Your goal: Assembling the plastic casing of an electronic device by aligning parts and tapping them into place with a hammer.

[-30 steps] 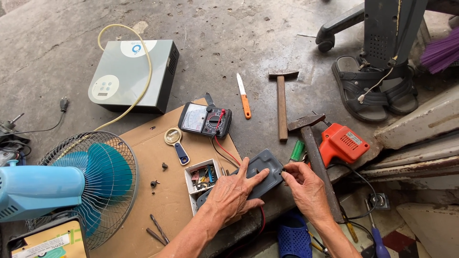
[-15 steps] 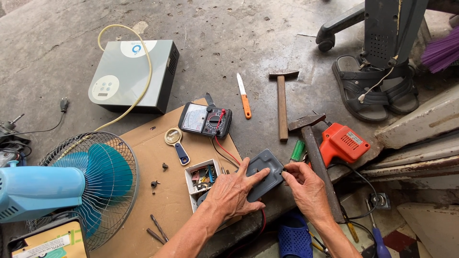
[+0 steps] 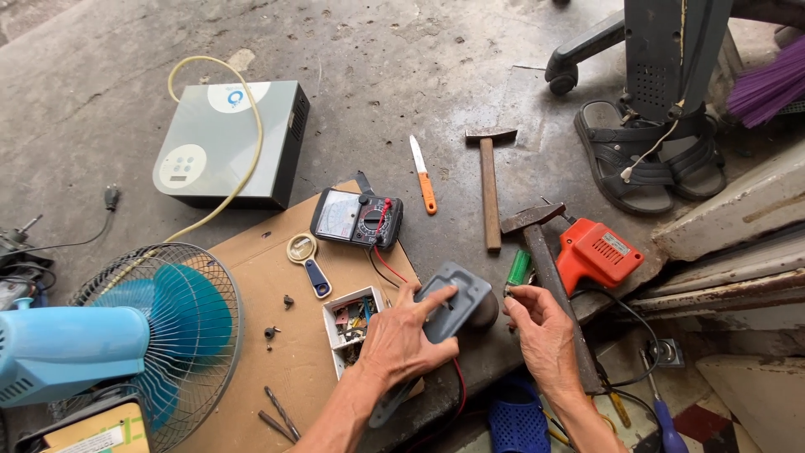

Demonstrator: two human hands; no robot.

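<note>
1. The left hand (image 3: 402, 340) lies flat on a grey plastic housing (image 3: 457, 298) — fingers spread across its top, pressing rather than clasping.
2. The housing sits at the cardboard sheet's (image 3: 251, 335) right edge, just beside a small parts box (image 3: 352, 323).
3. The right hand (image 3: 541, 327) pinches at the housing's right end — whether anything lies between its fingertips, I cannot tell.
4. A multimeter (image 3: 356, 218) lies behind, a hammer (image 3: 549, 277) just right.

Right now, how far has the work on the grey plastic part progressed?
Done: loose dark screws lie on the brown cardboard sheet, and an analog multimeter sits there with its leads attached. In hand: the left hand presses the grey plastic housing, while the right hand hovers beside it. Left: the small white parts box is full; both wooden-handled hammers lie untouched.
</note>
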